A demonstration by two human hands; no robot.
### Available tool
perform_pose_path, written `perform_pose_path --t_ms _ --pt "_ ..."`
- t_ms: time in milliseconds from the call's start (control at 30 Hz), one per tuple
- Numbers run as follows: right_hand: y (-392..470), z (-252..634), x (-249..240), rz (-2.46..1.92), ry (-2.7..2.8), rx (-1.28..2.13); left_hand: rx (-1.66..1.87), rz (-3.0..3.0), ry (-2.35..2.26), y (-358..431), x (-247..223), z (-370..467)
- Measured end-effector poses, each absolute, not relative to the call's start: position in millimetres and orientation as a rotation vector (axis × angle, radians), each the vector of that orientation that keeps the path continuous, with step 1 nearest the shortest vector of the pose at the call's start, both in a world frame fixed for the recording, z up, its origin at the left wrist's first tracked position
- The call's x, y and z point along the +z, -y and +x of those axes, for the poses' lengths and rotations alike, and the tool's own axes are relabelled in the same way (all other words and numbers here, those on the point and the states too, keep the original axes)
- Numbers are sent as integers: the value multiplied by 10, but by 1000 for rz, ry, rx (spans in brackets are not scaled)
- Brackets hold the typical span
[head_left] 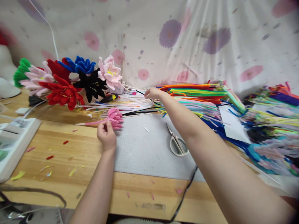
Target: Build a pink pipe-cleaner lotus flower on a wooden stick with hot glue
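My left hand (106,133) is closed around the base of a pink pipe-cleaner flower (114,118), whose petals bunch together at the fingertips. A pink stem points left from behind that hand. Far forward, my right hand (152,93) reaches over the pipe cleaners at the back, its fingers bent down and drawn together. A thin black pipe cleaner (140,92) passes at those fingertips; whether it is gripped is unclear. Below the right forearm, scissors (178,145) lie partly spread on the grey cutting mat (144,155). A small white twisted scrap (146,128) rests on the mat.
Finished flowers in red (64,91), black (92,85), blue (80,65) and pale pink crowd the back left. Bundles of coloured pipe cleaners (196,92) fill the back and right. A white compartment box (16,146) stands at left. Scraps dot the wooden table (86,161).
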State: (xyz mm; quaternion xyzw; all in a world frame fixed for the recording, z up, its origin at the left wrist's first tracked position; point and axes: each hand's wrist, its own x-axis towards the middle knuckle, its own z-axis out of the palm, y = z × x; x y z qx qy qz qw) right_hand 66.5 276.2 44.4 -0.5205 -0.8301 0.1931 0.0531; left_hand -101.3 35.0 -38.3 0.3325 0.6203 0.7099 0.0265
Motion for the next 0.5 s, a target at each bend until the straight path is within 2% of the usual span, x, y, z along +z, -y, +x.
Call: perform_pose_path --t_ms 133,233,367,500 --pt "-2670 761 542 -1527 2505 125 2048 1245 -1739 -274 -354 -865" --pt "-2555 881 602 -1459 2411 -89 1925 1402 -1637 -243 -345 -781" --pt "-2218 980 577 -1442 2276 -60 1668 1493 -1546 -244 -333 -669" --pt "-1589 984 360 -1380 2165 259 1467 1526 -1550 -240 -346 -528"
